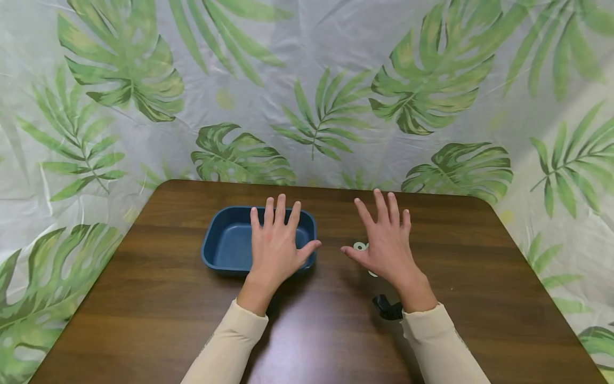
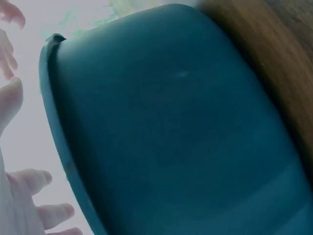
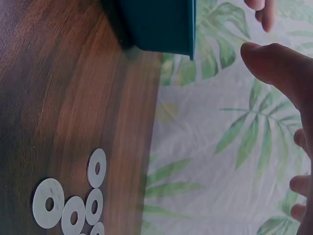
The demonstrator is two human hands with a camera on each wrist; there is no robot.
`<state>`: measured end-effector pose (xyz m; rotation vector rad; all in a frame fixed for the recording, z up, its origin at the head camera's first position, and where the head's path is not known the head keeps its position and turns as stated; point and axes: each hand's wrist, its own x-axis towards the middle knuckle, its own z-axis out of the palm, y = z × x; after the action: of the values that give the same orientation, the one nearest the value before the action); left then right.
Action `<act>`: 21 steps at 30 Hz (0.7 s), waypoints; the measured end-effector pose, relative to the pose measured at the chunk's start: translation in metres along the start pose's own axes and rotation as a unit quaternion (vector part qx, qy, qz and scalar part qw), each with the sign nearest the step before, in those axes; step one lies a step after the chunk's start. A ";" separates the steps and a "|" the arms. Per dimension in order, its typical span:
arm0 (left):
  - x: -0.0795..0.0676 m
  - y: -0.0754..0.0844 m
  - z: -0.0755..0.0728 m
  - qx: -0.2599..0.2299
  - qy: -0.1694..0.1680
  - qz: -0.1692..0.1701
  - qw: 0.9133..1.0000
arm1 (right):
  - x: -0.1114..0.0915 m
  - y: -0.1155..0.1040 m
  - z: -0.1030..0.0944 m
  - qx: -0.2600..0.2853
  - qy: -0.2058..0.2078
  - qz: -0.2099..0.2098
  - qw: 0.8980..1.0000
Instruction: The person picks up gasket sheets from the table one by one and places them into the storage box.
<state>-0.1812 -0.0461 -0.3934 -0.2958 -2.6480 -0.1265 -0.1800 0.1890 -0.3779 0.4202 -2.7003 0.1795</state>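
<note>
A blue rectangular tray with raised walls sits left of the table's middle. My left hand is held above its right part, fingers straight and spread, holding nothing. In the left wrist view the tray's outer wall fills most of the picture. To the right, my right hand hovers with spread fingers over several flat metal washers, hiding most of them in the head view. The right wrist view shows these washers lying flat on the wood, grouped close together, each with a round hole.
The brown wooden table has rounded far corners. A leaf-patterned cloth hangs behind it and along the sides. A black piece shows beside my right wrist, partly hidden by it.
</note>
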 end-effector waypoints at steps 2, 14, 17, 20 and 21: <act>0.000 0.000 -0.001 0.000 0.000 0.002 1.000 | 0.001 0.000 0.000 -0.002 0.001 -0.005 1.000; -0.011 -0.006 -0.006 -0.122 0.034 0.067 0.990 | -0.001 -0.001 -0.003 0.086 0.085 -0.061 0.991; -0.015 -0.007 -0.007 -0.161 0.048 0.078 0.983 | 0.000 -0.002 -0.002 0.104 0.110 -0.084 0.985; -0.017 -0.008 -0.010 -0.171 0.051 0.083 0.980 | 0.000 -0.002 -0.002 0.109 0.112 -0.091 0.983; -0.017 -0.008 -0.010 -0.174 0.052 0.084 0.980 | -0.001 -0.002 -0.002 0.109 0.111 -0.091 0.984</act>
<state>-0.1635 -0.0587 -0.3924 -0.6075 -2.4748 -0.5385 -0.1781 0.1874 -0.3765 0.6677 -2.4160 0.4439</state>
